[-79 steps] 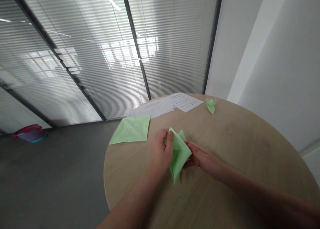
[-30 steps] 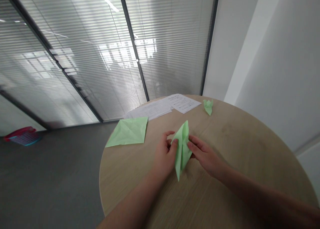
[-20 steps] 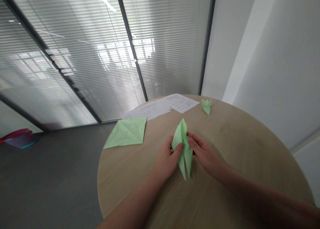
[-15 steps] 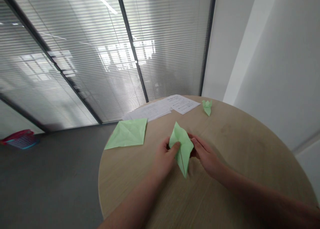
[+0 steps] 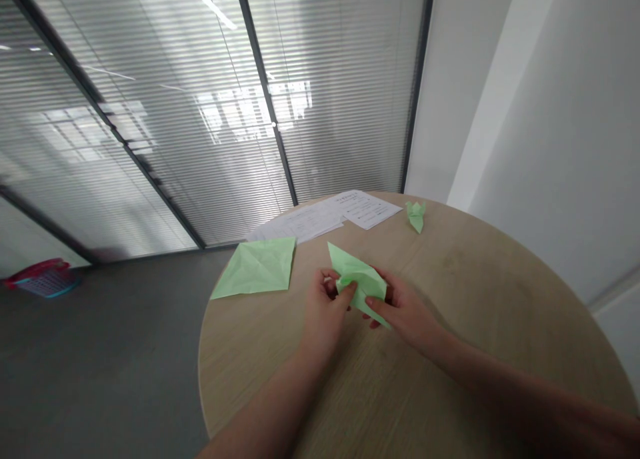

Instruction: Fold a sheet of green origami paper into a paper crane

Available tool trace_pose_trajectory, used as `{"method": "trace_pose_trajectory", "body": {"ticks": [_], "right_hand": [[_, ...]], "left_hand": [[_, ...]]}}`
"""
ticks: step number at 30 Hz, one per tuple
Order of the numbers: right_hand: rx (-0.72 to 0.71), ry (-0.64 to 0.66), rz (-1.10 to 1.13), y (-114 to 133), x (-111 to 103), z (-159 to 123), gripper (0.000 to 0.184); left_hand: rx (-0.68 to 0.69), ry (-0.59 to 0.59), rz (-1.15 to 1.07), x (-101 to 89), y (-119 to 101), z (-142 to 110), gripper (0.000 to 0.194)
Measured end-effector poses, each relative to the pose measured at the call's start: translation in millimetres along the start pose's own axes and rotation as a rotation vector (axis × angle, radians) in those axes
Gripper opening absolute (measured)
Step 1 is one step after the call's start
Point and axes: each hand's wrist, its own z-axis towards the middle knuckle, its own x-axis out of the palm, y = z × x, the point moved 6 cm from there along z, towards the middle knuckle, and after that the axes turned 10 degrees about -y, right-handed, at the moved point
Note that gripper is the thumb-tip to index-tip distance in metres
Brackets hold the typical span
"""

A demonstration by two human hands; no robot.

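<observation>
Fingers [image 5: 349,291] of the left hand [image 5: 326,305] and right hand [image 5: 404,309] pinch a folded pale-green paper [image 5: 357,269] above the round wood-grained table [image 5: 465,305]; a creased pale-green sheet [image 5: 260,265] lies by its left edge, white printed papers [image 5: 370,210] and a small pale-green paper figure [image 5: 415,217] by its far edge.

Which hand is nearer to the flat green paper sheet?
Left. The left hand is to the right of the flat green paper sheet; the right hand is farther right, across the folded green paper.
</observation>
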Motion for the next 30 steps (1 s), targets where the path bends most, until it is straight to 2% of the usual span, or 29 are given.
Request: {"method": "trace_pose_trajectory", "body": {"ticks": [6,11,15,19,22,24,28,30], "right_hand": [[-0.027,-0.015,-0.035,-1.2,-6.7,3.9,0.071],[-0.035,0.012,-0.11,1.2,-7.2,2.7,0.079],[-0.036,0.031,-0.133,5.1,-7.2,0.5,0.082],[0.004,0.081,-0.047,4.6,-5.1,-0.8,0.084],[-0.017,0.125,-0.006,6.4,-2.9,-1.1,0.079],[-0.029,0.13,-0.018,6.7,-2.8,-0.6,0.073],[-0.021,0.107,-0.052,5.2,-4.0,0.9,0.06],[-0.01,0.104,-0.059,4.7,-3.8,0.8,0.055]], "left_hand": [[-0.015,0.017,-0.073,1.3,3.2,1.2,0.081],[0.021,-0.009,-0.119,-6.8,3.0,10.1,0.076],[0.004,0.033,-0.103,-4.0,1.0,8.1,0.072],[-0.002,0.043,-0.118,-1.4,-2.2,3.6,0.087],[-0.038,0.008,-0.165,-5.7,-1.2,6.0,0.098],[-0.078,0.004,-0.193,-8.6,1.5,9.3,0.091],[-0.125,0.107,-0.164,-6.7,7.3,13.4,0.033],[-0.128,0.159,-0.133,-4.0,9.5,13.0,0.023]]}}
